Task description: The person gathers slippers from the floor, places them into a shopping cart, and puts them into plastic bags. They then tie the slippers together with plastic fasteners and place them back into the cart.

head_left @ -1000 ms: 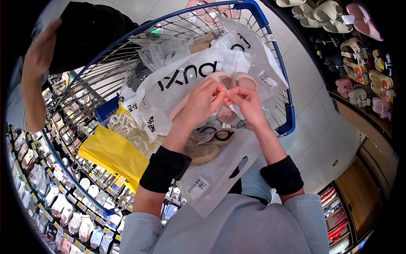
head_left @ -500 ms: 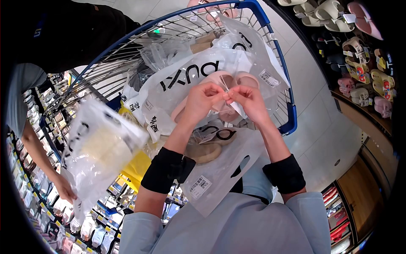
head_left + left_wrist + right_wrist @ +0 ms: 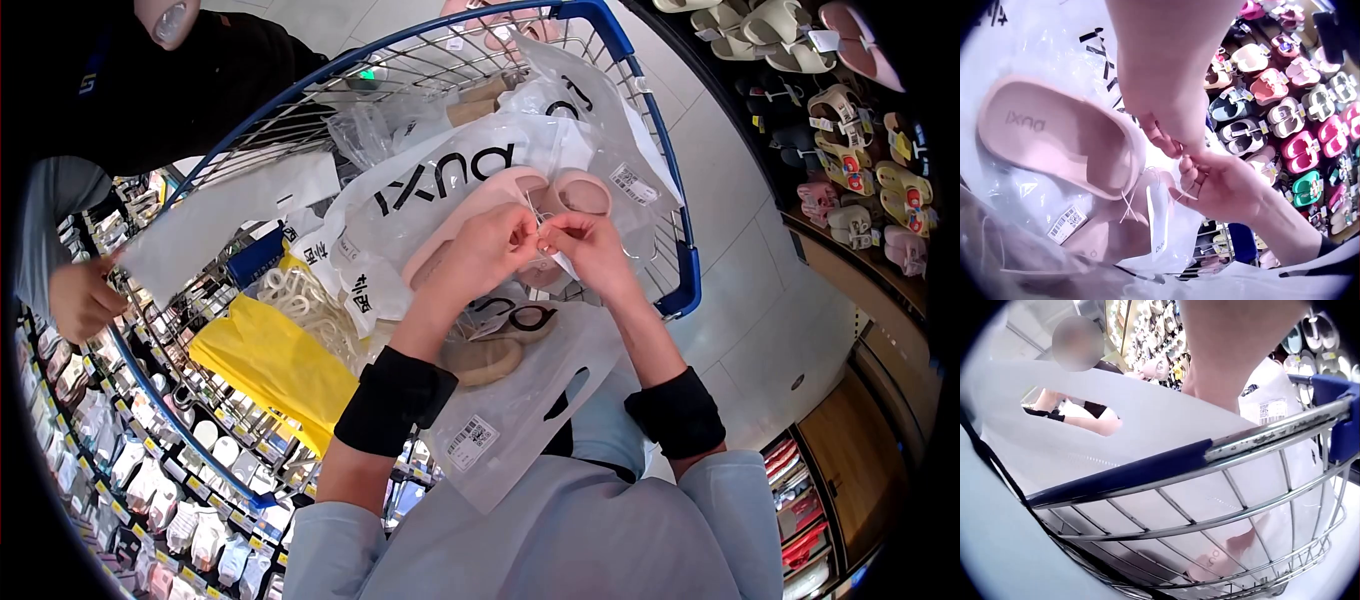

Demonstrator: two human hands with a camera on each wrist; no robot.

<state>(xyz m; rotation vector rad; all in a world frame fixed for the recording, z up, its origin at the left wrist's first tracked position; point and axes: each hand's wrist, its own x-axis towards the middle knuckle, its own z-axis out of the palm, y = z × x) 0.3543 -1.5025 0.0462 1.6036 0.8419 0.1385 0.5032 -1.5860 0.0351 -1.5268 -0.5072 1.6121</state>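
My left hand (image 3: 492, 250) and right hand (image 3: 590, 252) meet fingertip to fingertip above a pair of pink slippers (image 3: 478, 208). Both pinch at a thin white cord that ties the pair. Closer in, the left wrist view shows cord ends by the left hand (image 3: 1163, 128) and right hand (image 3: 1225, 187). A white hang tag (image 3: 1159, 219) dangles beside the pink slipper (image 3: 1054, 134). Under the pair lies a clear-and-white bag (image 3: 400, 215) with black lettering. In the right wrist view, a bag in front hides my right fingers.
The blue-rimmed wire cart (image 3: 690, 270) holds bagged slippers, white loops (image 3: 305, 300) and a yellow bag (image 3: 275, 365). At left another person's hand (image 3: 85, 300) is by a white bag (image 3: 235, 220). Slippers hang on a rack (image 3: 850, 140); socks (image 3: 200, 530) fill shelves.
The other person's white bag swung across the cart's left side, then back up and away, uncovering the yellow bag. A pink slipper appears at top left. My hands stay at the cord, fingers shifting slightly.
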